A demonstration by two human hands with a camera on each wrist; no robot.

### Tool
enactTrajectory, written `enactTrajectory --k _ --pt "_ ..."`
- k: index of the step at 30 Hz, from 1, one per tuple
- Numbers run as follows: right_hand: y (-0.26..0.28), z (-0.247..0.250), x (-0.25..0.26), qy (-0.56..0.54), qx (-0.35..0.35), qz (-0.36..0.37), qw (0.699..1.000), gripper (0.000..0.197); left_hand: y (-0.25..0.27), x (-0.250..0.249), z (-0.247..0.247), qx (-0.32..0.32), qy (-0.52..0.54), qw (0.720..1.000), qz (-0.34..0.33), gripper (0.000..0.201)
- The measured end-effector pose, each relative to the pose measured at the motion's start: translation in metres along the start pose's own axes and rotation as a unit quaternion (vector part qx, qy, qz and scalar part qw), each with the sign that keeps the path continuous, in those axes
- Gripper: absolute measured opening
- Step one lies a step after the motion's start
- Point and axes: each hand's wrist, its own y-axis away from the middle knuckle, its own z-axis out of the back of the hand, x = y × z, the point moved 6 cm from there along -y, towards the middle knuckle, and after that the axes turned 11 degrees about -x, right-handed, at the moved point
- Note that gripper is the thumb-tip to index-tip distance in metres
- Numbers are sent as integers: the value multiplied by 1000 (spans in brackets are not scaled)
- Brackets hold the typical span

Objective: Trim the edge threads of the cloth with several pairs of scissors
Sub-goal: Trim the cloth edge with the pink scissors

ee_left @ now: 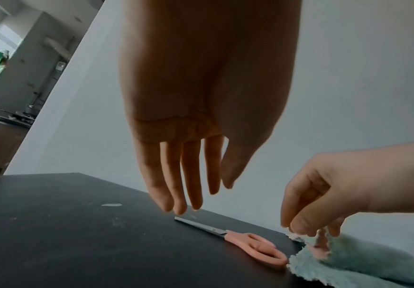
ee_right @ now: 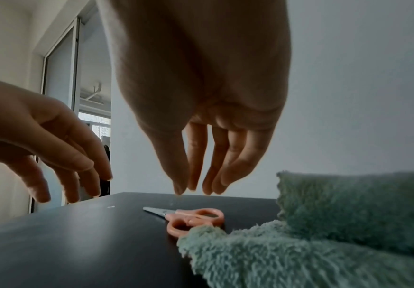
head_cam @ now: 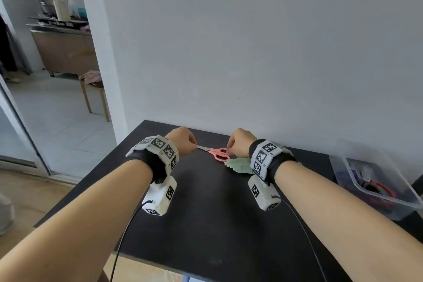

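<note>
Pink-handled scissors (head_cam: 217, 153) lie shut and flat on the black table (head_cam: 206, 213), blades pointing left. A fluffy pale green cloth (head_cam: 239, 165) lies just right of the handles, its frayed edge touching them (ee_left: 297, 263). My left hand (head_cam: 192, 144) hovers over the blade tip with fingers straight and hanging down (ee_left: 176, 202), holding nothing. My right hand (head_cam: 229, 149) hangs above the handles and the cloth's edge, its thumb and fingers (ee_right: 210, 187) pointing down close together with nothing between them. In the right wrist view the scissors (ee_right: 193, 218) are partly covered by the cloth (ee_right: 324, 243).
A clear plastic box (head_cam: 375, 178) stands at the table's right edge with more scissors inside, one red-handled. A white wall runs right behind the table. To the left a doorway opens onto a tiled floor with a wooden stool (head_cam: 93, 89).
</note>
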Motion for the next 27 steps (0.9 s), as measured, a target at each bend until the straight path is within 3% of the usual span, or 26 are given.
enactTrajectory --k 10,23,27 --pt "-22 -28 -3 22 28 7 999 24 -21 17 -19 0 23 1000 15 20" --pt "-34 -43 -2 90 50 15 995 19 -31 27 -34 20 34 998 38 15" --pt "-30 -37 -5 60 49 2 997 32 -27 26 -35 28 49 997 49 15"
